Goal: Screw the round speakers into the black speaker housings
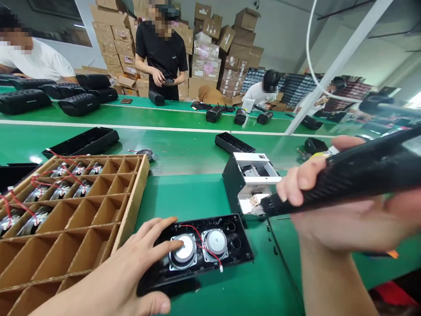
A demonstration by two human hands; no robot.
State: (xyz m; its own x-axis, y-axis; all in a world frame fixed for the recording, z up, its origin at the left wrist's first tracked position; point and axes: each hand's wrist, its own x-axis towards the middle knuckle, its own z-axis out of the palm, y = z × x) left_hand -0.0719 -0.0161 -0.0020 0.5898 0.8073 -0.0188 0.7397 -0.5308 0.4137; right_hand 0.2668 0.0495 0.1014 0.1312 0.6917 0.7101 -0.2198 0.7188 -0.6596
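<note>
Long black tool (358,169), right of frame, clenched in person's right hand (338,224). Lower centre: left hand (141,252) spread, touching rectangular black plastic housing (244,254); likely light, stiff; best held by rims, sparing speakers (216,241).

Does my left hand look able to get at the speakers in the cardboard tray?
Probably yes. The left hand only touches a speaker in the black housing, and the tray is open-topped beside that arm. Red wires trail over the tray's speakers, but seem unlikely to block it.
</note>
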